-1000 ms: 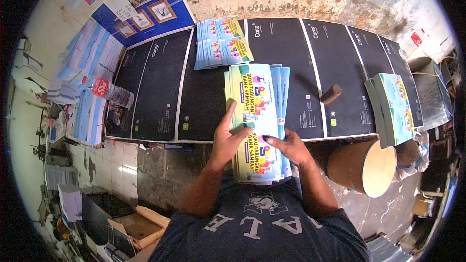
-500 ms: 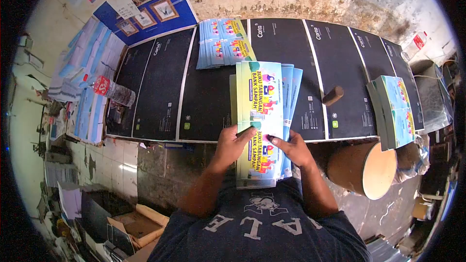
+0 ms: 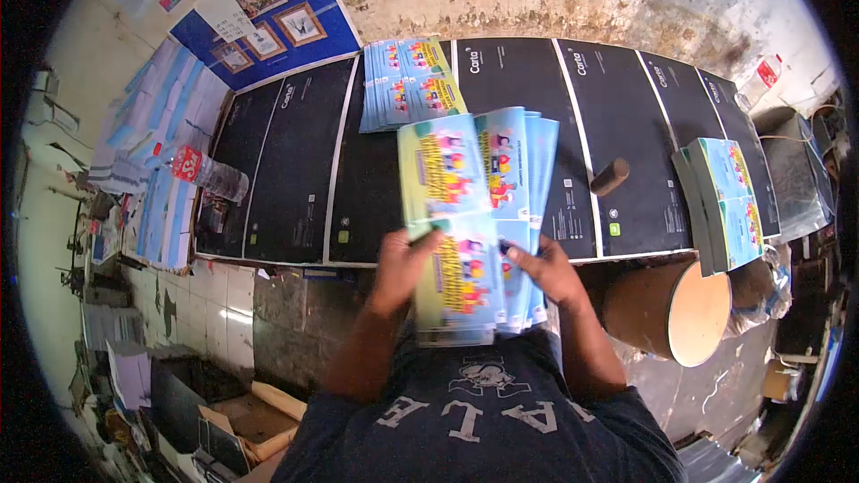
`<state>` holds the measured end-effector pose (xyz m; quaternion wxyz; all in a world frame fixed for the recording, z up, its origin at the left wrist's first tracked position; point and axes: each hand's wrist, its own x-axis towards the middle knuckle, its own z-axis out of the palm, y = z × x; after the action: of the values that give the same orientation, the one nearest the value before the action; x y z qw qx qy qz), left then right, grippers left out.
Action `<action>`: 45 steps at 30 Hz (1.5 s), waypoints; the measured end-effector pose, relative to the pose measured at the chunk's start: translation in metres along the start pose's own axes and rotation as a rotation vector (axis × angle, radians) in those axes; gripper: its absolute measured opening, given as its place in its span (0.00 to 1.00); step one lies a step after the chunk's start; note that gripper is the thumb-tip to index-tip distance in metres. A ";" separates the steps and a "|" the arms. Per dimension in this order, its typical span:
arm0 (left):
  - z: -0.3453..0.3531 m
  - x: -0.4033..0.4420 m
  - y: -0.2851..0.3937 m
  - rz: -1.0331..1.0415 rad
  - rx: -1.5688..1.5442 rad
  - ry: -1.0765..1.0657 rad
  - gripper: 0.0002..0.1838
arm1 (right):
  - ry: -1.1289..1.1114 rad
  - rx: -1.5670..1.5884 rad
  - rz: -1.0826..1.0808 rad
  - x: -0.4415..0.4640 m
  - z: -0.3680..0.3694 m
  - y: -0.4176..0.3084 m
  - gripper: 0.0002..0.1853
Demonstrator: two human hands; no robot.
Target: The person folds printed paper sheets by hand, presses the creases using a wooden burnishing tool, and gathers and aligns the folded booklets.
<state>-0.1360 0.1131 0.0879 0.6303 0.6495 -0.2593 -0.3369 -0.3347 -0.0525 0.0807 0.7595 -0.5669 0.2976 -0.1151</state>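
My left hand (image 3: 403, 270) is closed on the left edge of a printed booklet cover sheet (image 3: 452, 188), with its thumb on top. The sheet is yellow and blue, reads "Buku Tabungan Bank Sampah" twice, and is slightly blurred. Closed on the right side, my right hand (image 3: 552, 270) grips a fanned bundle of similar cover sheets (image 3: 540, 170), thumb over the front. The left sheet overlaps part of that bundle. Both hands are just past the table's near edge, in front of my shirt. Beyond them lies a fanned stack of the same covers (image 3: 412, 85).
Another cover stack (image 3: 729, 192) overhangs the near right edge of the black-covered table (image 3: 519, 72). A short brown cylinder (image 3: 611, 177) stands on the table. At left are a plastic bottle (image 3: 210, 172) and piled papers (image 3: 170, 98). A round drum (image 3: 698, 313) is below right.
My left hand has moved left with the cover sheet, which now sits apart from the bundle and shows another cover beneath. The right hand stays nearly in place.
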 end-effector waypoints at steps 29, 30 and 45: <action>-0.016 -0.002 0.002 0.042 0.031 0.056 0.13 | 0.037 0.058 0.066 -0.002 -0.008 0.001 0.24; -0.031 -0.001 0.005 0.074 -0.064 0.032 0.14 | 0.047 0.098 0.067 -0.004 -0.016 0.000 0.23; 0.028 0.004 0.002 0.189 -0.106 0.005 0.28 | -0.121 0.034 -0.003 0.002 0.006 0.005 0.26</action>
<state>-0.1551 0.0918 0.0902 0.6935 0.5887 -0.2996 -0.2877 -0.3303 -0.0469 0.0763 0.7854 -0.5603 0.2483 -0.0866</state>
